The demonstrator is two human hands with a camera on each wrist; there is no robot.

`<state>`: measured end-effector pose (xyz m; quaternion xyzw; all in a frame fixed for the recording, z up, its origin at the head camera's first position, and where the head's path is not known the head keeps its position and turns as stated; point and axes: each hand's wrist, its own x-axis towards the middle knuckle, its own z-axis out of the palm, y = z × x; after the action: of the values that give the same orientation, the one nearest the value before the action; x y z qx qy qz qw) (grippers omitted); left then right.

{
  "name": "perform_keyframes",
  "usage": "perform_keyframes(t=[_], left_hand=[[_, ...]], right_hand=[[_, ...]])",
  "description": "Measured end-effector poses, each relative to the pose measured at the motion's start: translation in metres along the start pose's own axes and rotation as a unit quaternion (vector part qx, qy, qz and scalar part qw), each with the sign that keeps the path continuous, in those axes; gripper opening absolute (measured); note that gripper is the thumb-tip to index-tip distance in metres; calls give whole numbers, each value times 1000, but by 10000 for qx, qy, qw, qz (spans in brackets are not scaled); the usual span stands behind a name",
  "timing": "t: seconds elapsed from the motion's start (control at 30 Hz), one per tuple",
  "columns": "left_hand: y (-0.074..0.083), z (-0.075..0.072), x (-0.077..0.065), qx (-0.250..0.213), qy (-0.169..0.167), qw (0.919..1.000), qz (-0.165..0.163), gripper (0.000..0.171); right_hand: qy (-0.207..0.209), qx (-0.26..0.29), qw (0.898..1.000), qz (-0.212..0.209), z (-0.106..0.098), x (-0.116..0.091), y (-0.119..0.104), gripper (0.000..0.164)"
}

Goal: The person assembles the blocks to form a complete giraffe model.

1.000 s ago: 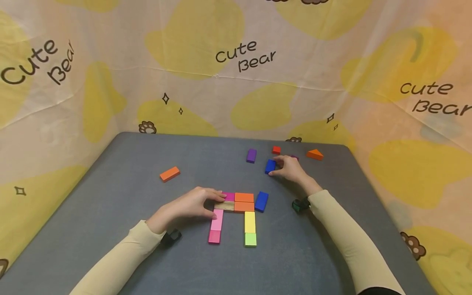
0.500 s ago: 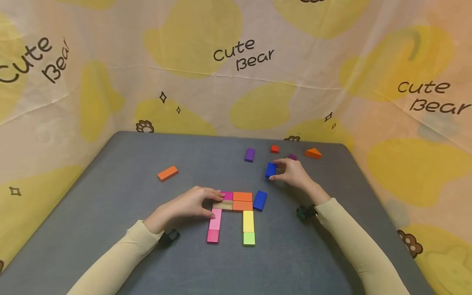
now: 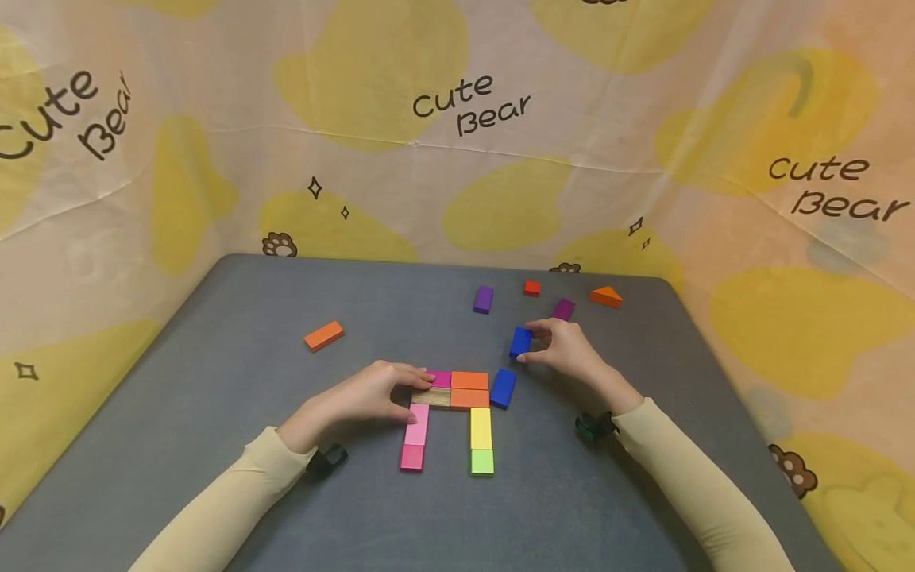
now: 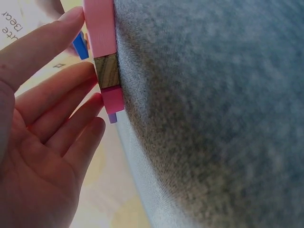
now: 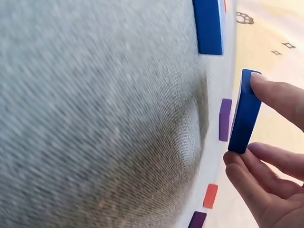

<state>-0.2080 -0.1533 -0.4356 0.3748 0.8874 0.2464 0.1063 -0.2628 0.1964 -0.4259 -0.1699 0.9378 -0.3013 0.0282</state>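
Note:
My right hand [image 3: 569, 349] pinches a blue block [image 3: 521, 342] by its two ends, between thumb and fingertips. In the right wrist view this block stands slightly off the table. My left hand [image 3: 367, 400] lies along the left side of a flat block arrangement, fingers fairly straight. Its fingertips touch the magenta block [image 3: 442, 380], and its thumb touches the pink block [image 3: 418, 424]. Between these is a bare wood block [image 3: 432, 398]. Two orange blocks [image 3: 469, 389] adjoin on the right, with a second blue block [image 3: 503, 389] tilted beside them. Yellow [image 3: 481, 429] and green [image 3: 482, 462] blocks form the right leg.
A loose orange block [image 3: 325, 336] lies at the left. Toward the back right lie a violet block [image 3: 483, 299], a red block [image 3: 532, 288], a purple block [image 3: 564, 309] and an orange triangular block [image 3: 606, 296]. A printed cloth [image 3: 343, 103] hangs behind the table.
My right hand has brought the blue block nearer to the arrangement, uncovering more of the purple block. My left hand has stayed at the same blocks.

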Motion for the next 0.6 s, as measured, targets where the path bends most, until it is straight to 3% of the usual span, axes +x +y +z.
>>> perform_keyframes(t=[0.6], left_hand=[[0, 0, 0, 28, 52, 10000, 65, 51]], right_hand=[[-151, -119, 9998, -60, 16, -5, -5, 62]])
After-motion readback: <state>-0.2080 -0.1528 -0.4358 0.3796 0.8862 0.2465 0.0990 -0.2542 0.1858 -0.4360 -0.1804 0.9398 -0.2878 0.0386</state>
